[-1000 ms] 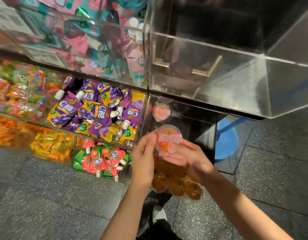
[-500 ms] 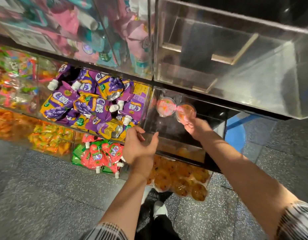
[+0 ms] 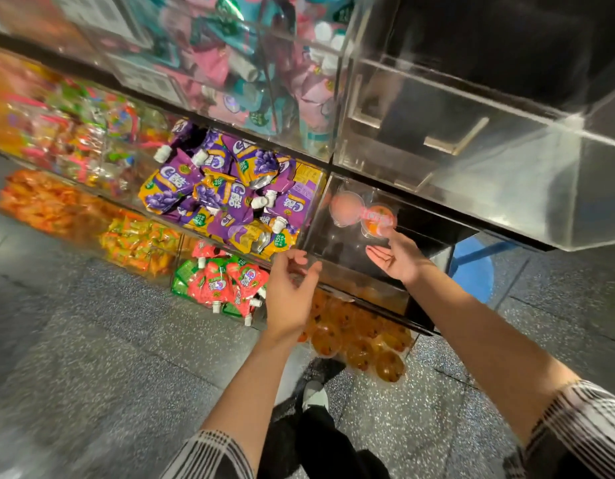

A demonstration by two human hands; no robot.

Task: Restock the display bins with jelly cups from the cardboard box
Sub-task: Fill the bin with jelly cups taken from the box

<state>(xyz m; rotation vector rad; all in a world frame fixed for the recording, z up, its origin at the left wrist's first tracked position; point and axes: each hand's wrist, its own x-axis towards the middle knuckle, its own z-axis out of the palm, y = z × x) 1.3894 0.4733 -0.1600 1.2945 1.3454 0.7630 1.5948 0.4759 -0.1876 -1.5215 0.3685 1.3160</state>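
Right hand (image 3: 397,261) open, below jelly cup (image 3: 378,221)

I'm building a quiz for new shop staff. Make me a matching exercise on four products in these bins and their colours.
Things:
1. grape pouches
2. strawberry pouches
3. jelly cup just above the right hand
4. jelly cups in the lowest bin

Colours:
A. red and green
B. amber orange
C. purple and yellow
D. pink-orange lid

Pairs: 1-C, 2-A, 3-D, 4-B
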